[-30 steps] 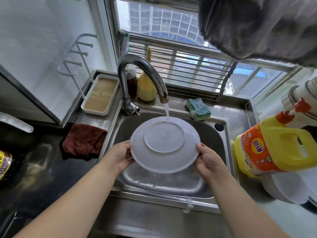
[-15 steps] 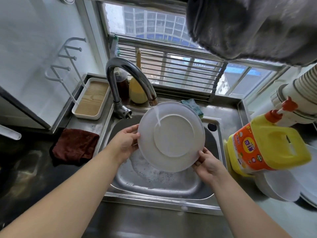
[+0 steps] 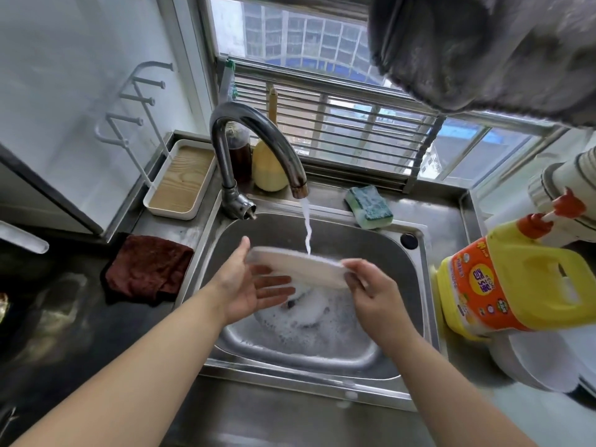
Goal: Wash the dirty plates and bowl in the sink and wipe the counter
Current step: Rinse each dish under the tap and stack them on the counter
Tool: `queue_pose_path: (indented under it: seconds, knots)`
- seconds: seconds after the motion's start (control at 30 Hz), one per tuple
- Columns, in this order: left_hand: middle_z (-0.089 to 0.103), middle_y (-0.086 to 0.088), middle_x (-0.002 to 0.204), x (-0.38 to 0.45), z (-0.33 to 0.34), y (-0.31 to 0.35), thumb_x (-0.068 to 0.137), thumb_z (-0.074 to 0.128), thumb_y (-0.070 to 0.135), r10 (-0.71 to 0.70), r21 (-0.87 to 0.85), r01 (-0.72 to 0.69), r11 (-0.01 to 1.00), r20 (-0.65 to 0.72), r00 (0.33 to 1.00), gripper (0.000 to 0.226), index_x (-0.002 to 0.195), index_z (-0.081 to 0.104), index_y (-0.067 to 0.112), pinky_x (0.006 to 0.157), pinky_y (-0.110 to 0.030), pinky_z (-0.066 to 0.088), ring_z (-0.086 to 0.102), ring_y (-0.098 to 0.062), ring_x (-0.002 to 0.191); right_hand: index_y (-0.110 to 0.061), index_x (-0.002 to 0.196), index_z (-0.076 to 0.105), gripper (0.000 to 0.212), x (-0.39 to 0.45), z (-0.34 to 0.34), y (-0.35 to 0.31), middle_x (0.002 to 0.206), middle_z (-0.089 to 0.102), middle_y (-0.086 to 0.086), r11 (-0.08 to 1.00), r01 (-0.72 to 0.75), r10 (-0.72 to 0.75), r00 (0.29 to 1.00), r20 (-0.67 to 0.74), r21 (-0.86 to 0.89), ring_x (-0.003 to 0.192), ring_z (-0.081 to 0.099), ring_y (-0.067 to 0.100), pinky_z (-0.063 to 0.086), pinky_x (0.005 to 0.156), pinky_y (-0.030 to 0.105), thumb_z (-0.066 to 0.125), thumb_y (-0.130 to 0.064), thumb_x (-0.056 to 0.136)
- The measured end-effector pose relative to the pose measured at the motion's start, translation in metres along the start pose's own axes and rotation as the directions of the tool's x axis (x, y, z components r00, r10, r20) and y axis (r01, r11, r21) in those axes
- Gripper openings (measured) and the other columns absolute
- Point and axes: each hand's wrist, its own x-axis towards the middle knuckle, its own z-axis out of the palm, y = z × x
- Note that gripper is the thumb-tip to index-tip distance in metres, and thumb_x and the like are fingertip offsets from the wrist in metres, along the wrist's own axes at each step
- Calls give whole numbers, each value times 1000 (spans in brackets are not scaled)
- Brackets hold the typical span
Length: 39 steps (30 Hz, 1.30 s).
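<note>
- While water runs from the curved steel tap [image 3: 258, 146], the round white plate [image 3: 296, 267] is held nearly edge-on over the stainless steel sink [image 3: 419, 304], stream landing on its upper rim.
- Left hand [image 3: 248, 285]: palm up under the plate's left side, fingers [image 3: 274, 282] straight and spread beneath it, thumb up against the left rim. Supporting, not clenched.
- Right hand [image 3: 371, 285]: fingers curled round the plate's right rim, pinching it.
- Sink bottom has soapy foam [image 3: 306, 317] around the drain.
- Green-and-yellow sponge [image 3: 369, 206] lies on the sink's back ledge, right of the tap.
- Dark red cloth [image 3: 148, 269] lies crumpled on the dark counter [image 3: 58, 317], just left of the sink.
- White tray with wood-grain insert [image 3: 180, 179] sits behind the cloth, left of the tap base.
- Brown bottle [image 3: 240, 156] and yellow bottle [image 3: 267, 169] stand behind the tap, by the window grille.
- Big yellow detergent jug with orange label [image 3: 516, 279] stands right of the sink; white dishes [image 3: 541, 366] partly hidden below it, can't tell which pieces.
- Grey towel [image 3: 483, 46] hangs top right.
</note>
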Motion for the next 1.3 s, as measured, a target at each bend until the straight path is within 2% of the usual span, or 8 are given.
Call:
queue_pose_path:
  seconds: [0.1,0.23,0.37,0.47,0.7,0.87,1.13,1.3]
  knots:
    - [67,-28,101,-7,1,-8,98,49,19,-31,4,31,1000,-48,998,38,125,49,-8,64,-38,61,71,-36,79,-11,97,72,21,-13,-1,15,96,70,-4,904,358,-332,932,144,-235,105,58,6,44,97,26,57,-2,86]
    - [66,-18,108,-6,-8,-22,93,45,-7,69,5,-69,998,-63,996,36,127,50,3,67,-36,60,65,-29,94,-19,99,72,26,-29,-9,39,110,70,-6,799,452,-373,890,262,-397,125,50,16,38,107,39,67,0,82]
    - [66,-13,105,-10,-9,-23,91,46,-11,185,38,-183,982,-72,980,32,108,56,14,83,-42,56,62,-30,98,-25,126,57,44,-32,-14,40,138,43,-13,948,0,18,999,52,-318,135,30,6,29,113,37,58,-1,90]
    - [65,-11,105,-12,-9,-20,90,46,-13,259,70,-255,965,-66,964,33,104,55,17,77,-38,57,62,-28,97,-29,143,33,51,-18,-13,28,144,31,-11,938,-332,333,943,-3,-98,131,32,5,31,109,31,52,-21,96]
    - [69,-3,103,-24,-4,-10,89,50,-10,452,291,-417,861,-59,890,37,103,60,23,71,-33,54,64,-23,99,-9,135,45,35,16,19,36,124,60,9,529,-695,713,675,190,486,105,62,24,56,69,26,43,-17,102]
    - [69,3,97,-48,3,-3,90,53,-1,589,509,-480,715,-69,805,32,107,60,25,57,-18,52,66,-12,89,0,117,54,26,14,41,37,109,65,14,363,-780,765,562,315,509,92,65,26,54,63,30,42,-17,102]
    - [72,-11,97,-38,-11,-17,94,51,5,373,464,-257,848,-179,910,18,108,61,7,62,-27,58,71,-20,82,2,116,58,23,7,12,37,102,69,17,428,-803,767,565,304,414,86,67,29,56,58,30,48,-11,98]
    - [70,-15,102,-8,-7,-39,99,47,11,190,426,-107,899,-158,969,20,115,57,5,64,-32,59,71,-25,84,-6,117,54,24,10,-21,25,101,65,10,702,-701,699,712,71,125,91,64,25,58,71,39,50,-18,96]
